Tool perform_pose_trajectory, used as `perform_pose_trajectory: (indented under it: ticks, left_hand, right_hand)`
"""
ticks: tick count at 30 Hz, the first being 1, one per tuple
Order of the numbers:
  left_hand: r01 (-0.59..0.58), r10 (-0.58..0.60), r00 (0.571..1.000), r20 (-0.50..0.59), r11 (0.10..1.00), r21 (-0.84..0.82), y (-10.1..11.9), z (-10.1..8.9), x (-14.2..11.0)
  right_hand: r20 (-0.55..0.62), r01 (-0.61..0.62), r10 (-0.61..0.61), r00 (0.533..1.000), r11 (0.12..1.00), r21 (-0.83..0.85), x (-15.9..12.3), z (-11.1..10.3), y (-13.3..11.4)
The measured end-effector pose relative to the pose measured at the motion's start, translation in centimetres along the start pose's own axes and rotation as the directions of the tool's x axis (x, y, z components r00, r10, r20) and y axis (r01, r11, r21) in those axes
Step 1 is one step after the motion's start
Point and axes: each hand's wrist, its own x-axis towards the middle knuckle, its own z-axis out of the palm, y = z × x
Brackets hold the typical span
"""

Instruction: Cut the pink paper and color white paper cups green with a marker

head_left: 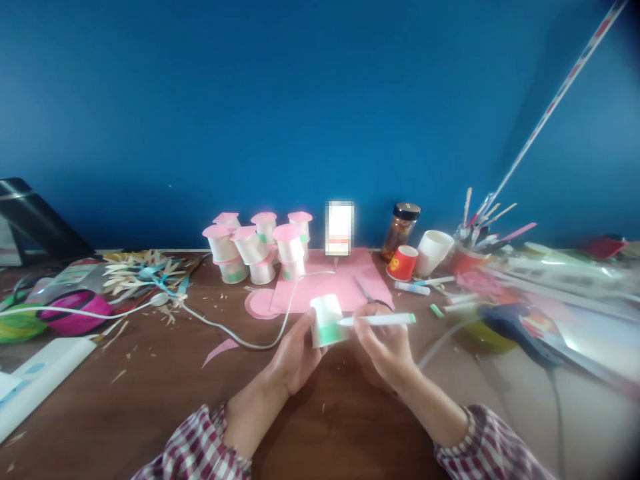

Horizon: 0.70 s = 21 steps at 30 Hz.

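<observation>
My left hand is closed round a white paper cup, held just above the brown table. A patch of green covers the lower part of the cup's side. In my right hand is a green marker, its tip at the edge of the green patch. Whether the tip touches the cup I cannot tell. Beyond my hands lie a pink sheet of paper and a pair of scissors. Several stacked white cups with pink paper tops stand at the back left.
A white cable crosses the table on the left, near split wooden sticks. At the back right are a dark-lidded jar, a red cup, a larger white cup and a blue-capped marker. A glue gun lies farther right, blurred.
</observation>
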Motion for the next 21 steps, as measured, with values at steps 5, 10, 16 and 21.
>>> perform_pose_trajectory:
  ticks: [5,10,16,21]
  left_hand:
    - [0.01,-0.01,1.0,0.012,1.0,0.007,0.0,0.03,-0.04]
    - [0.006,-0.006,1.0,0.005,1.0,0.002,-0.08,-0.02,0.03]
    - [0.015,-0.015,1.0,0.01,1.0,0.01,-0.05,0.0,-0.01]
    - [0.01,-0.01,1.0,-0.002,1.0,0.018,-0.06,0.03,-0.04]
  right_hand:
    - [-0.006,-0.03,0.03,1.0,1.0,0.005,-0.06,-0.04,0.1]
    - [0.004,-0.013,0.013,1.0,1.0,0.007,-0.04,-0.04,0.11]
    - [-0.004,-0.04,0.041,0.999,0.999,0.033,0.05,-0.01,0.01]
    - [0.0,-0.036,0.036,0.999,0.999,0.035,0.02,0.03,0.05]
